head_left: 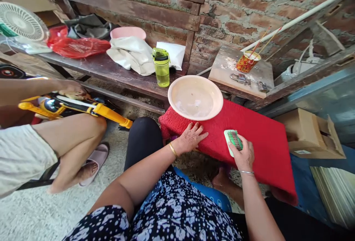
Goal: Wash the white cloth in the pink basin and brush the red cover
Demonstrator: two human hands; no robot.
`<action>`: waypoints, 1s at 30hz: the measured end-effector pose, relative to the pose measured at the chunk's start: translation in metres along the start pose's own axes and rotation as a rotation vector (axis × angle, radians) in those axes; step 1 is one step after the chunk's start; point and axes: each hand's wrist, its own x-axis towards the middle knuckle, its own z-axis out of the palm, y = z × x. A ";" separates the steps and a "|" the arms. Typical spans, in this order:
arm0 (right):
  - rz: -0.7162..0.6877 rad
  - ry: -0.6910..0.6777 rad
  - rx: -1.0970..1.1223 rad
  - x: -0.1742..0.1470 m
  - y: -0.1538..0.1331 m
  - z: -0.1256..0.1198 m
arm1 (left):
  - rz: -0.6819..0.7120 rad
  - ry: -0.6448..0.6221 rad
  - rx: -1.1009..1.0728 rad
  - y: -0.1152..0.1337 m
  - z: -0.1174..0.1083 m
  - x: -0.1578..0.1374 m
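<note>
A red cloth (260,137) covers the low bench in front of me. On its near edge my left hand (190,137) lies flat with the fingers spread, just below the basin. My right hand (244,154) grips a scrubbing brush (230,141) with a pale green back and green and brownish bristles; the bristle side faces up and to the right. The brush is over the red cloth, and I cannot tell whether it touches it. A pale pink basin (172,102) with cloudy water in it stands at the cloth's far left end.
On the wooden bench behind are a green water bottle (162,72), white cloth (131,54), a red plastic bag (74,44) and a fan (20,20). Padlocks (239,79) and a red tin (246,63) sit on a board. A cardboard box (307,133) is at right; another person's leg (74,133) is at left.
</note>
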 end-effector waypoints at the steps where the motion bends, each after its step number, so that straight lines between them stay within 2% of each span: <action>1: 0.001 0.005 -0.003 0.000 0.001 0.000 | -0.001 -0.003 0.000 0.001 -0.001 0.000; 5: 0.013 0.018 -0.008 0.000 -0.002 0.000 | -0.007 0.009 0.002 0.002 -0.007 0.001; 22: 0.002 0.061 -0.001 -0.001 -0.004 0.003 | -0.015 0.015 0.051 0.003 -0.003 0.003; 30: 0.039 0.049 -0.016 0.001 -0.007 0.001 | -0.016 0.031 0.022 0.003 -0.003 0.003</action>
